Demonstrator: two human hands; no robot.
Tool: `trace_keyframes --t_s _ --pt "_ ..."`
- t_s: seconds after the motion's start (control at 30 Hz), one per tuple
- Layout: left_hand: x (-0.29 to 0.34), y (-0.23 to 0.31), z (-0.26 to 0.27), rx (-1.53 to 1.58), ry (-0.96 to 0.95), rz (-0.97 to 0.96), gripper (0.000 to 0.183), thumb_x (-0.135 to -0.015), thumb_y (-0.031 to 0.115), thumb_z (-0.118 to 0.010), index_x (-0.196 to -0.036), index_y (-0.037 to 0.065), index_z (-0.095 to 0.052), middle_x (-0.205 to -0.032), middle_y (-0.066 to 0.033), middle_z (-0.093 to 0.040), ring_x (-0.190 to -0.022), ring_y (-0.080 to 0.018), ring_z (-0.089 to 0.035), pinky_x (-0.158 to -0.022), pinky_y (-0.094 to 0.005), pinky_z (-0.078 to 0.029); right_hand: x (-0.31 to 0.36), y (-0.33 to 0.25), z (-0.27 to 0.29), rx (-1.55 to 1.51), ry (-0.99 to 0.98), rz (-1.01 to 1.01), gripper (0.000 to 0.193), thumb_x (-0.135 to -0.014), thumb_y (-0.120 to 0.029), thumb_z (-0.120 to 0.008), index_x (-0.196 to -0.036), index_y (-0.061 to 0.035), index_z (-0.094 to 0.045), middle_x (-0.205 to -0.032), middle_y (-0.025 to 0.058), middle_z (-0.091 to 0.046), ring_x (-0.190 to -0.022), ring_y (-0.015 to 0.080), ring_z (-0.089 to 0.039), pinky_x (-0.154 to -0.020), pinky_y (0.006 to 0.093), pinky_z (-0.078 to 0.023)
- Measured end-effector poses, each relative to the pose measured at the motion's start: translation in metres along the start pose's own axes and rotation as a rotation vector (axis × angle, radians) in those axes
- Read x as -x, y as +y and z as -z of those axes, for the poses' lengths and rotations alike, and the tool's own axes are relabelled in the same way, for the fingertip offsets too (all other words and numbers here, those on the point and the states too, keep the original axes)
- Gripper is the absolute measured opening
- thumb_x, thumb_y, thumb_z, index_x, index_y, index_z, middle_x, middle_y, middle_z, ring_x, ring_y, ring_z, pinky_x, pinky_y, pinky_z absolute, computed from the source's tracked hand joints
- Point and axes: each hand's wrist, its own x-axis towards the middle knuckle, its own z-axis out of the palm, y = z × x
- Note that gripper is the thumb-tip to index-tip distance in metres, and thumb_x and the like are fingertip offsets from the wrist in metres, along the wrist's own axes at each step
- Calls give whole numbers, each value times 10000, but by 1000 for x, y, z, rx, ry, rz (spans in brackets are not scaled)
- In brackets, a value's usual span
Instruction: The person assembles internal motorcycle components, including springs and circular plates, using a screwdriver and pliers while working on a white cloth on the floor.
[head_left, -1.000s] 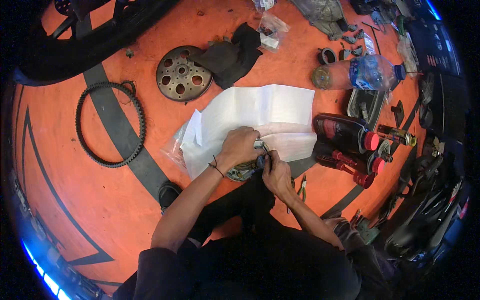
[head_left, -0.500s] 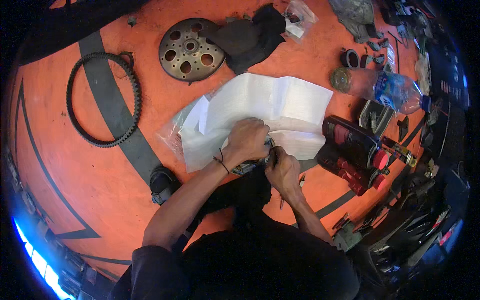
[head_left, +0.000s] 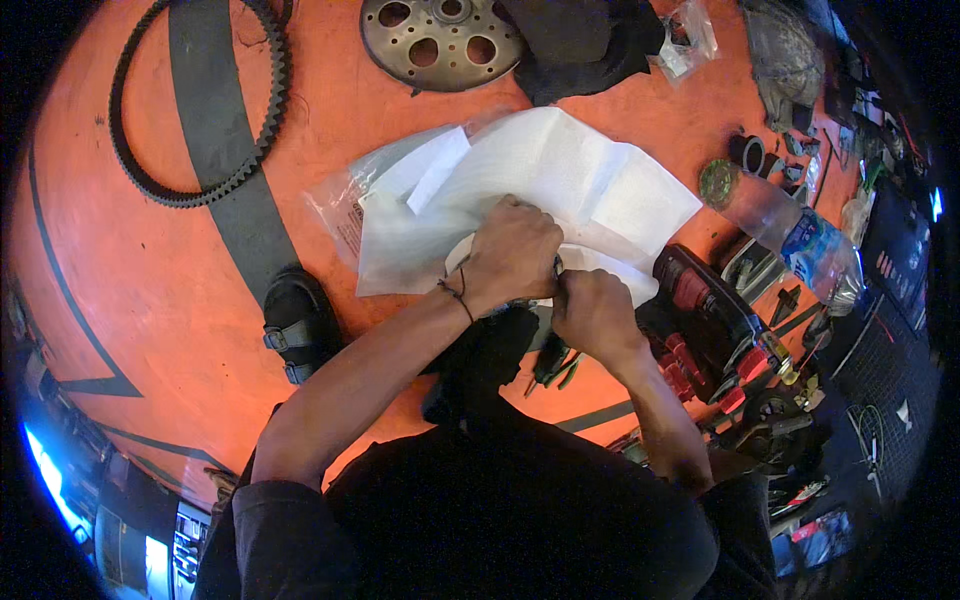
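Observation:
My left hand (head_left: 514, 252) is closed, knuckles up, over a white sheet (head_left: 560, 165) with fold creases. Close beside it, my right hand (head_left: 598, 312) is closed too, its thumb side next to the left fingers. A small dark bit shows between the two hands, but what they grip is mostly hidden. Under the left hand a pale rounded edge peeks out; I cannot make out its kind. The sheet lies partly on a clear plastic bag (head_left: 335, 215).
A toothed belt (head_left: 277, 95), a holed metal disc (head_left: 440, 65) and dark cloth (head_left: 590, 50) lie on the orange floor ahead. To the right are a clear plastic bottle (head_left: 765, 215) and dark red-capped bottles (head_left: 705, 285). Pliers (head_left: 556, 362) and a sandal (head_left: 293, 325) are nearer.
My view has shifted, so the belt and disc sit higher in the picture and the pliers show more. Both hands stay closed side by side; the metal part visible beneath them before is more covered.

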Motion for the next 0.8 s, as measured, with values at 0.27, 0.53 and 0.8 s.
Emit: trace_keyframes --t_s 0.27,0.53,0.8 --pt "-2 4 3 -40 -60 54 154 -594 216 -707 -658 76 -711 -733 -132 -699 -726 -264 -683 -788 -378 -439 -25 12 29 -148 -175 36 185 -822 -77 -570 -697 38 -640 -763 290 -634 -767 459 -642 -746 522 -504" --pt "-6 11 -3 -83 -83 125 123 -659 216 -691 -707 109 -727 -747 -107 -703 -775 -225 -686 -856 -380 -403 -41 32 42 -164 -369 33 209 -853 -129 -609 -851 53 -713 -832 267 -679 -800 404 -690 -766 469 -524" --pt "-3 15 -4 -149 -105 140 240 -696 351 -755 -740 115 -751 -760 -96 -713 -757 -210 -663 -850 -390 -373 -1 37 4 -362 -114 -17 223 -930 -106 -550 -951 45 -713 -868 258 -695 -781 378 -696 -753 436 -529"
